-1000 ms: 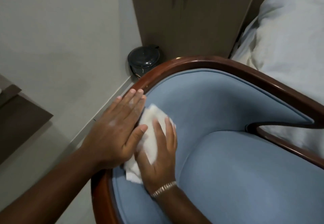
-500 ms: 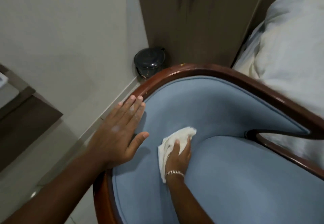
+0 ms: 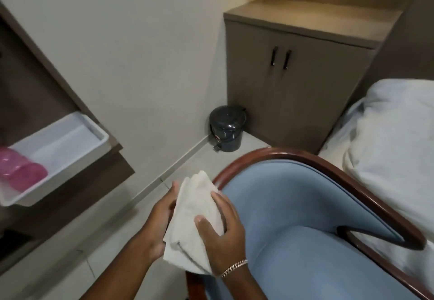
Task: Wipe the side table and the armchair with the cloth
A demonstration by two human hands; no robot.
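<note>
The white cloth (image 3: 192,220) is bunched up between both hands, held in the air above the armchair's left rim. My left hand (image 3: 159,220) grips its left side from behind, and my right hand (image 3: 225,231), with a chain bracelet at the wrist, clasps its right side. The armchair (image 3: 305,217) has blue upholstery and a curved dark wooden frame (image 3: 352,182), and fills the lower right. A brown side table (image 3: 77,182) juts in from the left wall, carrying a white tray (image 3: 68,144).
Pink plastic items (image 3: 18,170) lie in the tray. A small dark pedal bin (image 3: 226,128) stands in the corner by a brown two-door cabinet (image 3: 293,83). A bed with a white duvet (image 3: 394,147) lies at the right, close behind the chair. The floor is pale tile.
My right hand has lifted the cloth off the chair's inner back. My left hand left the rim and took hold of the cloth too. The view has tilted up, showing the cabinet and tray.
</note>
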